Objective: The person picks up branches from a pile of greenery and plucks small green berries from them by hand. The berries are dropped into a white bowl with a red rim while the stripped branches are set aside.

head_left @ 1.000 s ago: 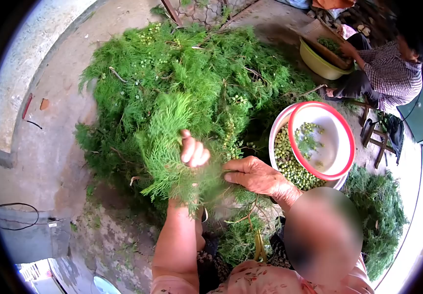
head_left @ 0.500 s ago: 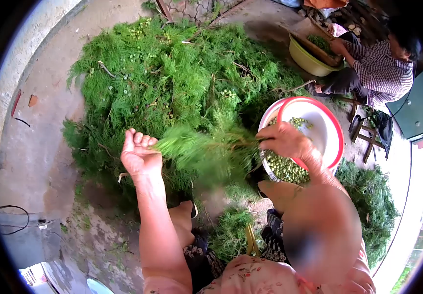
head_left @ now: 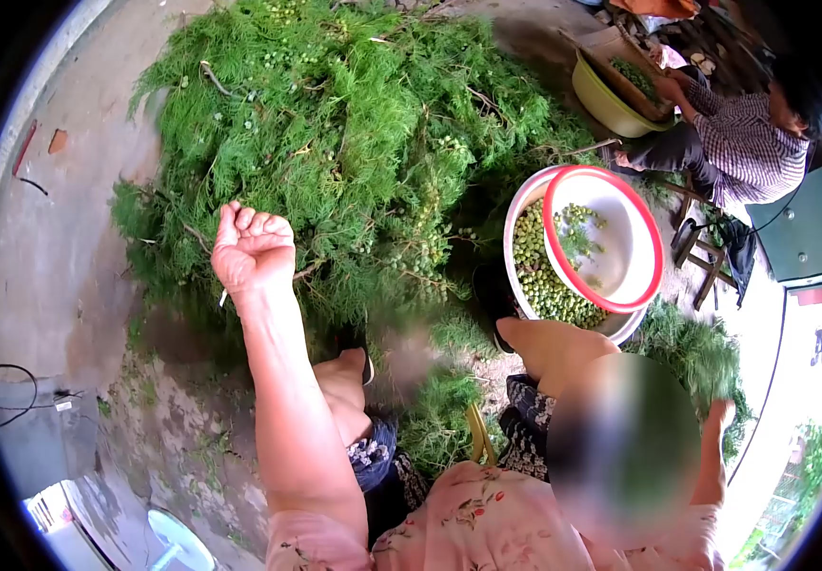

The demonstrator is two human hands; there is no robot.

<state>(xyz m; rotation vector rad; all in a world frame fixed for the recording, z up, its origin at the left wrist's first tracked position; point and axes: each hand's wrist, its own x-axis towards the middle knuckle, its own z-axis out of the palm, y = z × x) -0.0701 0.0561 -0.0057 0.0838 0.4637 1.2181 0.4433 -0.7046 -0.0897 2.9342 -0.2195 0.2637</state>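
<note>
My left hand (head_left: 253, 249) is a closed fist, palm side up, over the near-left part of a big heap of green cypress-like branches (head_left: 335, 124). Whatever the curled fingers hold, if anything, stays hidden. Far to the right, my right hand (head_left: 721, 413) is beside a smaller pile of green sprigs (head_left: 692, 347); only a smeared part of it shows, and its fingers cannot be made out. Between the heap and that pile stands a white tub (head_left: 514, 224) with small round green cones (head_left: 549, 285). A red-rimmed white basin (head_left: 620, 219) leans inside it, with some green bits in it.
A person in a checked shirt (head_left: 749, 143) sits at the upper right by a yellow-green basin (head_left: 611, 105). A wooden stool (head_left: 701, 262) stands near them. Loose sprigs (head_left: 430, 419) lie between my legs, and a cable (head_left: 35, 395) lies at the left.
My right hand has swung from above the tub to the far right. The sprig stretched between my hands is gone from there. My left hand has shifted slightly up and left, still closed.
</note>
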